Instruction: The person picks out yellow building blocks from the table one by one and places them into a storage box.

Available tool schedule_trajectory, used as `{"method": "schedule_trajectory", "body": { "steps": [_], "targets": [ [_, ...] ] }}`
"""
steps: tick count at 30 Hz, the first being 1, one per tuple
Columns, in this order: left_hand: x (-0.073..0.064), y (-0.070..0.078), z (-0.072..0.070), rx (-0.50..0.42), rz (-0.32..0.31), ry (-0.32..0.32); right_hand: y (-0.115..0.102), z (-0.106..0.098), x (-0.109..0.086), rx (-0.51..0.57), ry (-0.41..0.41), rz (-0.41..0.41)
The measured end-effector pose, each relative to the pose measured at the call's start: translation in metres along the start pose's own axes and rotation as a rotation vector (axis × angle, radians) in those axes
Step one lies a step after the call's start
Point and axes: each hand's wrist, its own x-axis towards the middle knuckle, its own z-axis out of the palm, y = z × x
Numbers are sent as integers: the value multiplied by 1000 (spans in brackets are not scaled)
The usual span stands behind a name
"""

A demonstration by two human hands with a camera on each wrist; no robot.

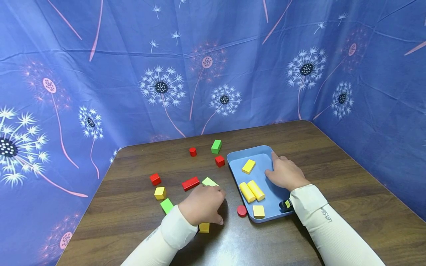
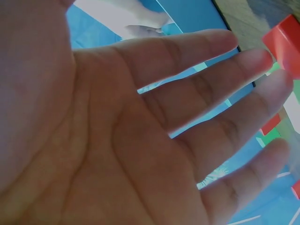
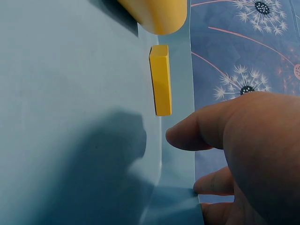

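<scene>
My left hand (image 1: 203,203) hovers over the wooden table with its palm down and nothing held. In the left wrist view its fingers (image 2: 206,91) are spread and nearly straight. Just past its knuckles is a light-green block (image 1: 209,181), and a yellow block (image 1: 204,228) shows partly behind its wrist. My right hand (image 1: 286,173) is at the right side of a blue tray (image 1: 233,152), fingertips at the rim and thumb (image 3: 187,133) apart over the inside. Inside the tray are a yellow rectangular block (image 1: 249,166), two yellow cylinders (image 1: 251,191) and a pale-yellow block (image 1: 258,211).
A red disc (image 1: 242,211) lies beside the tray's near left corner. Left of the tray are a long red block (image 1: 190,183), a yellow cube (image 1: 160,193) and a green block (image 1: 167,205). Farther back are a red cylinder (image 1: 193,152) and another green block (image 1: 216,146).
</scene>
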Motion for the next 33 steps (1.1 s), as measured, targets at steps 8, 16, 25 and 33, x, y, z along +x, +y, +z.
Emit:
{"method": "schedule_trajectory", "body": {
  "steps": [8,16,25,33],
  "targets": [
    [-6,4,-3,63,-1,34,0,0,0,-5,-4,0],
    [-11,10,-10,70,-6,8,1,1,-1,2,-12,7],
    [-12,11,-9,64,-12,8,3,2,1,3,-12,18],
    [-12,11,-9,-7,-55,-47,2,0,1,6,-10,14]
  ]
}}
